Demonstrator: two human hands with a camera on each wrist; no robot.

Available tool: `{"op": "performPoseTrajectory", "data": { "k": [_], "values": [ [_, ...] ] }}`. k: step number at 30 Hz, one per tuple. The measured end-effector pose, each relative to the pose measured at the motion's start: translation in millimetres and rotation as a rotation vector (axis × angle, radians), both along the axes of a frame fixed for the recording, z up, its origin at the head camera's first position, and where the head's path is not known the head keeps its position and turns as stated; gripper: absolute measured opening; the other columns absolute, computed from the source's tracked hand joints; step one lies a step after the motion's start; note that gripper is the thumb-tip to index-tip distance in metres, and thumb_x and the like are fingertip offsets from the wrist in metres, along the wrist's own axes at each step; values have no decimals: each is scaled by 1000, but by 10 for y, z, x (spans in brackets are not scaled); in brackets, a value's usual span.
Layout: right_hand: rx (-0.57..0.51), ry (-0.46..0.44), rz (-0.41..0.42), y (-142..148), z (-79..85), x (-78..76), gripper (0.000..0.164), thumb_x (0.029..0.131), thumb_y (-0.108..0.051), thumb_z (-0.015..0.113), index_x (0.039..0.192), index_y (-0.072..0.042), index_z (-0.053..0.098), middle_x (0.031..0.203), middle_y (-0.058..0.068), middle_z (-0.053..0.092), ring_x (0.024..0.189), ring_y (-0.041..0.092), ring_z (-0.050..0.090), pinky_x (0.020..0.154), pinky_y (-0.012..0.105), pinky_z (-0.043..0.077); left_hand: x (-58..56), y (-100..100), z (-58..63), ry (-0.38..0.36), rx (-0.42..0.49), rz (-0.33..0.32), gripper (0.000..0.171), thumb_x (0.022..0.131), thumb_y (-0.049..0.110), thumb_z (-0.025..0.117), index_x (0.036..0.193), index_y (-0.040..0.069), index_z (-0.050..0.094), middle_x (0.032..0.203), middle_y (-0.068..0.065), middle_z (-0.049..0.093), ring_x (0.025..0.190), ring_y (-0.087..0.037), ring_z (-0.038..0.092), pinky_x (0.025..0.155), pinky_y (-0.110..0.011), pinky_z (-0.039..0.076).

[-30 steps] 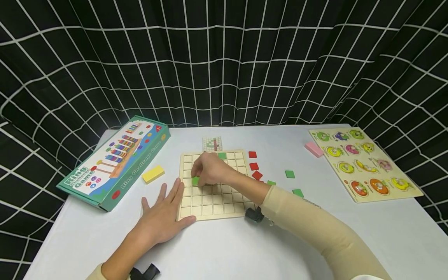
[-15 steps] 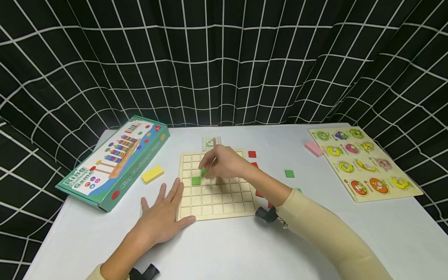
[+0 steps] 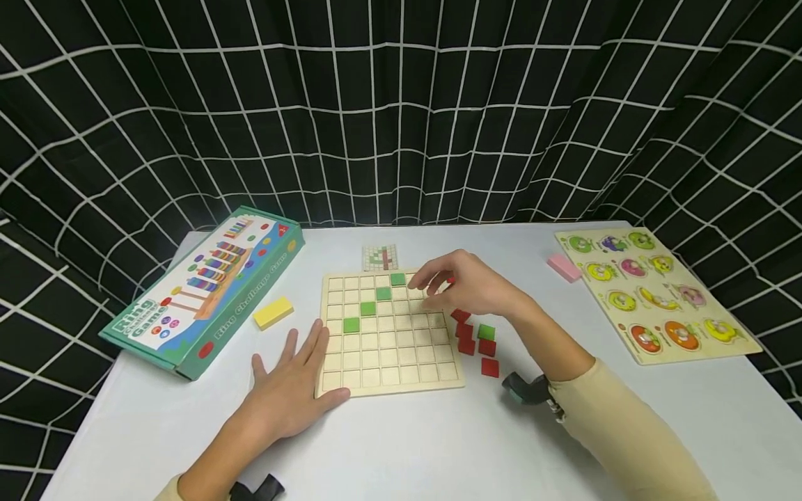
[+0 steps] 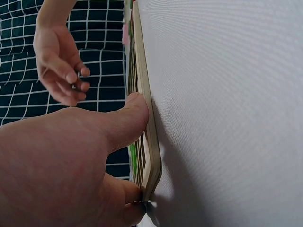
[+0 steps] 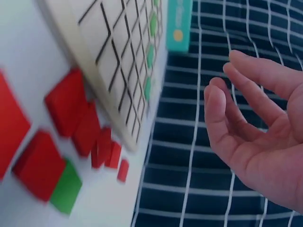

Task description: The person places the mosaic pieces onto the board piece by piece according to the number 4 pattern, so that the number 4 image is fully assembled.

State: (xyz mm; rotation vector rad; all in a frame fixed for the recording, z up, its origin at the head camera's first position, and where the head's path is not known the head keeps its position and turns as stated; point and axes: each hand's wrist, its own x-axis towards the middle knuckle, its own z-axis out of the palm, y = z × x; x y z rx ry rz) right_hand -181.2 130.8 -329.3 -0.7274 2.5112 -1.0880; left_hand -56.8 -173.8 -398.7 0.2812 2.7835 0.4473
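Observation:
A pale wooden grid board [image 3: 397, 356] lies on the white table, with several green square tiles [image 3: 367, 308] in its cells along a diagonal. My left hand [image 3: 285, 396] rests spread beside the board's lower left corner; in the left wrist view its thumb [image 4: 130, 118] touches the board's edge. Over the board's upper right edge hovers my right hand [image 3: 473, 284], fingers loosely bent. The right wrist view shows nothing between those fingers. Right of the board lie several red tiles [image 3: 490, 367] and a loose green tile [image 3: 486, 332]. The right hand partly covers a red tile.
A small pattern card [image 3: 379, 257] lies behind the board. At left are a yellow block [image 3: 273, 313] and a green Ring Challenge Game box [image 3: 207, 285]. A pink block [image 3: 564, 268] and a fruit puzzle board [image 3: 654, 292] lie at right. A black gridded curtain surrounds the table.
My right hand has let go of a green tile, which now sits in a cell of the diagonal, and has moved right to the board's edge. My left hand has stayed put.

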Motion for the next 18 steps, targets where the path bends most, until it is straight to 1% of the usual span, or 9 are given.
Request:
{"op": "performPoseTrajectory", "data": {
  "k": [2, 4, 7, 10, 12, 15, 18],
  "values": [
    [-2, -12, -31, 119, 9, 5, 28, 86, -6, 83, 113, -15, 80, 117, 8, 76, 99, 22, 69, 74, 33, 59, 0, 1, -5, 2, 1, -1, 103, 96, 67, 60, 168, 10, 14, 177, -6, 5, 160, -47, 6, 105, -92, 2],
    [-8, -22, -56, 230, 18, 8, 29, 85, -5, 83, 113, -16, 80, 116, 7, 76, 99, 23, 68, 75, 34, 60, -1, 3, -9, 1, 1, 0, 103, 96, 67, 60, 168, 10, 14, 177, -6, 5, 160, -47, 5, 105, -92, 2],
    [-14, -35, -78, 394, 21, 10, 31, 86, -5, 82, 113, -18, 80, 115, 5, 76, 100, 23, 69, 80, 35, 59, 0, 10, -10, -6, -3, 2, 103, 96, 67, 60, 168, 10, 14, 177, -6, 5, 160, -47, 5, 104, -92, 2],
    [-14, -42, -91, 540, 22, 17, 31, 87, -6, 82, 116, -18, 79, 119, 5, 76, 104, 24, 69, 86, 37, 58, 3, 12, -9, -14, -7, 5, 103, 95, 68, 60, 168, 10, 14, 177, -5, 5, 160, -47, 5, 104, -92, 2],
    [-6, -49, -107, 627, 19, 20, 32, 88, -8, 82, 118, -17, 79, 121, 8, 75, 106, 24, 69, 89, 38, 56, 4, 12, -6, -15, -8, 5, 104, 95, 68, 60, 168, 10, 14, 177, -5, 5, 160, -47, 5, 104, -92, 2],
    [12, -64, -129, 748, 2, 10, 32, 88, -10, 83, 119, -18, 79, 123, 11, 74, 106, 24, 69, 90, 38, 55, 2, 10, -1, -10, -8, 2, 103, 95, 68, 60, 168, 10, 14, 177, -5, 5, 160, -47, 5, 104, -92, 2],
    [21, -98, -143, 864, -33, -14, 33, 88, -10, 83, 120, -18, 78, 125, 14, 73, 105, 24, 69, 90, 37, 54, -2, 3, 4, -3, -9, 2, 103, 95, 68, 60, 168, 10, 15, 177, -6, 6, 160, -47, 6, 104, -92, 3]
  ]
}}
